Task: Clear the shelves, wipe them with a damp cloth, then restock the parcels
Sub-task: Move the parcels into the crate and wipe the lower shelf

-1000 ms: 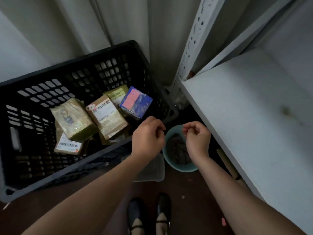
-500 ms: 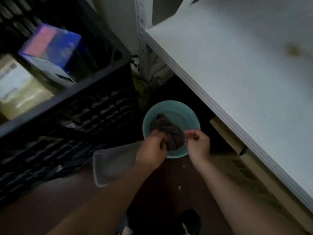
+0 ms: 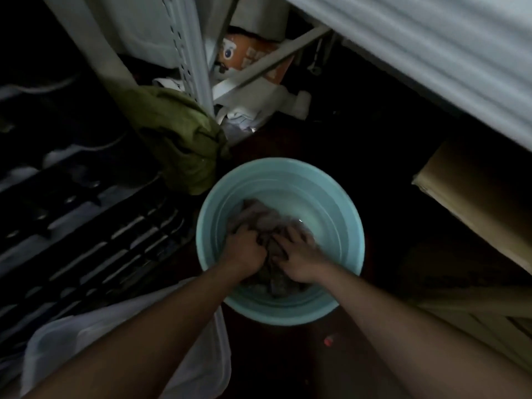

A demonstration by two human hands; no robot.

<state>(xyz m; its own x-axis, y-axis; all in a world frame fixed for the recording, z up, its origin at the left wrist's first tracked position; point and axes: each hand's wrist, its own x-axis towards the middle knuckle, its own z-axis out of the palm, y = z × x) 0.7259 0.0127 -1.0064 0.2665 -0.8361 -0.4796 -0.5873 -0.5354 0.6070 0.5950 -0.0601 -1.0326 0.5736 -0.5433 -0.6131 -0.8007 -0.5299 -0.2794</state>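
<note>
teal basin (image 3: 339,197) beside black crate (image 3: 86,226); left hand (image 3: 244,251), right hand (image 3: 299,259) grip clamped on grey cloth (image 3: 267,220)

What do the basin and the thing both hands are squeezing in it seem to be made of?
The basin looks like smooth pale-teal plastic: even colour, thin rim, soft sheen. The cloth looks like soft grey fabric, apparently wet, bunching into folds under the left hand and right hand.
</note>
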